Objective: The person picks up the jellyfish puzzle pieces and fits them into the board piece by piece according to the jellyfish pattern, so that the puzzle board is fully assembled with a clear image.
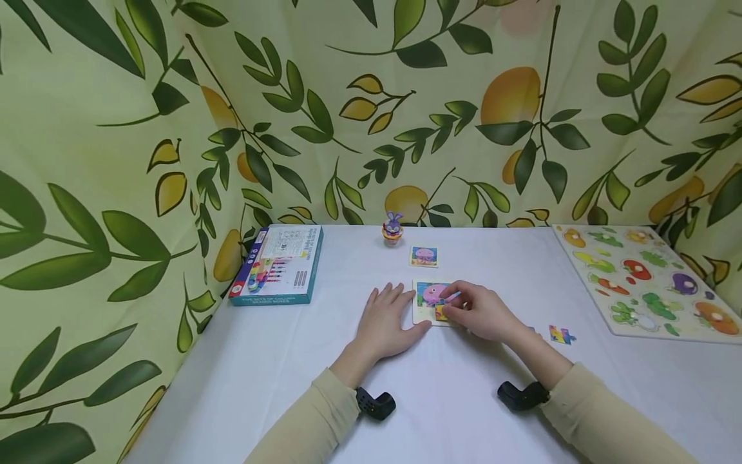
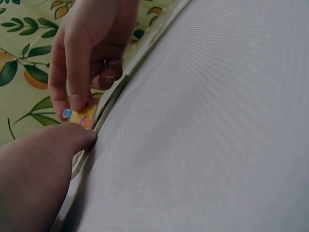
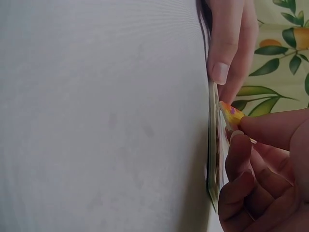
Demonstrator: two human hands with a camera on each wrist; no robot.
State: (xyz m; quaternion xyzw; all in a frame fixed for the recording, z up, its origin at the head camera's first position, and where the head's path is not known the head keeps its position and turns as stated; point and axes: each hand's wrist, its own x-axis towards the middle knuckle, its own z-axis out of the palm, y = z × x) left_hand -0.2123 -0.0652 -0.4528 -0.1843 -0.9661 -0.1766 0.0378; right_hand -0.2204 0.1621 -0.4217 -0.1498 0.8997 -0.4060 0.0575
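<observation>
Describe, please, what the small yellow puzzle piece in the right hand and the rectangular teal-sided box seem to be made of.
The small yellow puzzle piece: cardboard or thin wood, I cannot tell which; printed face, pale edge. The rectangular teal-sided box: probably printed cardboard, smooth, judging by flat faces and crisp edges.

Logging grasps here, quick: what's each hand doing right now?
Left hand: open, touching the puzzle board at its edge.
Right hand: closed, pinching a yellow puzzle piece.
</observation>
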